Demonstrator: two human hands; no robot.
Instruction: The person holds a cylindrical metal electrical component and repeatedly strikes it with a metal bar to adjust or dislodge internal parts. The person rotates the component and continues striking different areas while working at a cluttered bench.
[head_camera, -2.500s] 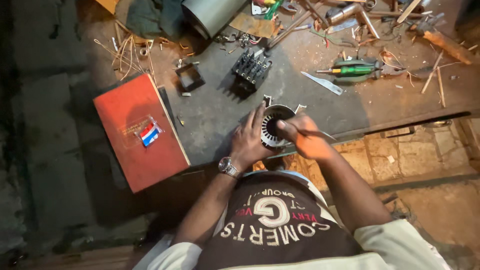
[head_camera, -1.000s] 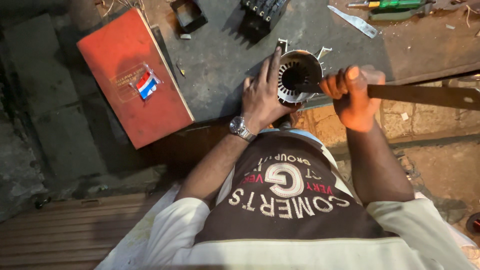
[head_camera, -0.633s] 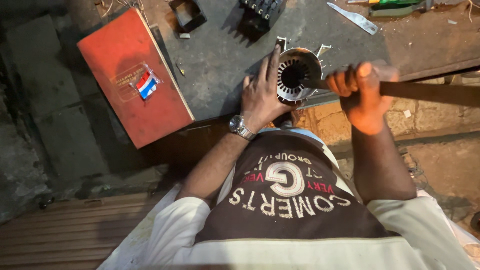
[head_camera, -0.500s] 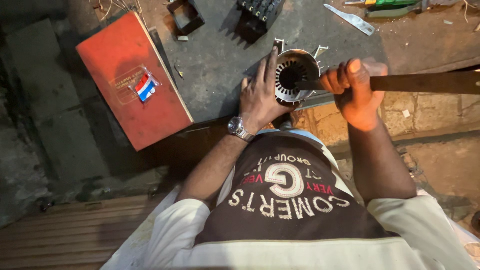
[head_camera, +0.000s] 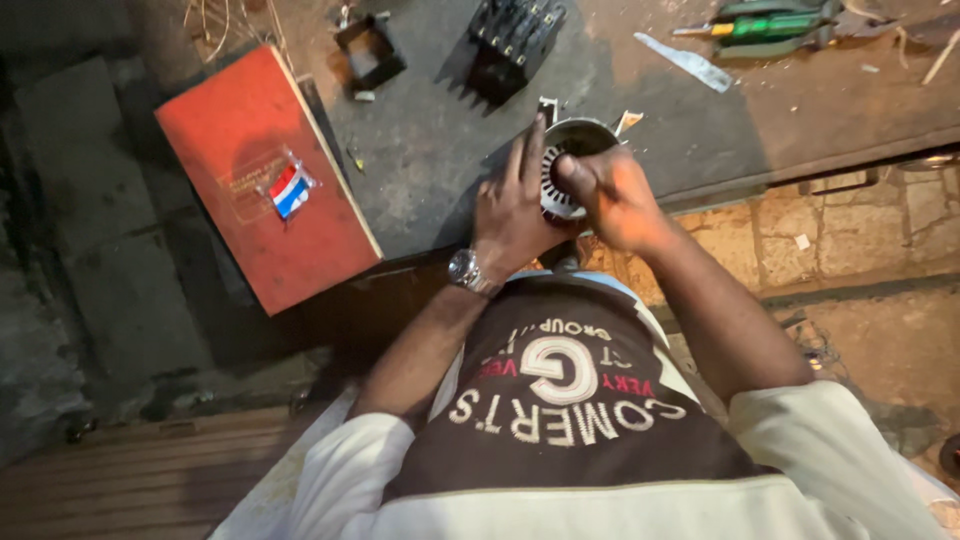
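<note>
A small round motor stator (head_camera: 583, 133) with a slotted steel core stands on its side at the near edge of a dark grey mat (head_camera: 420, 160). My left hand (head_camera: 510, 210), with a wristwatch (head_camera: 467, 270) on it, wraps around the stator's left side, fingers spread upward. From the right, my right hand (head_camera: 615, 195) presses against the stator's open face. Its fingers are bunched over the rim and bore, and what the fingertips touch is hidden. No long tool is in view.
A red book (head_camera: 265, 180) with a small striped sticker lies left of the mat. A black finned part (head_camera: 515, 35) and a small black square frame (head_camera: 370, 50) sit beyond. A green screwdriver (head_camera: 775, 25) and a metal blade (head_camera: 690, 62) lie far right. Stone blocks (head_camera: 860, 210) are below.
A long flat bar that my right hand held out to the right is gone from view. That hand has moved left onto the stator's face. My left hand keeps its hold.
</note>
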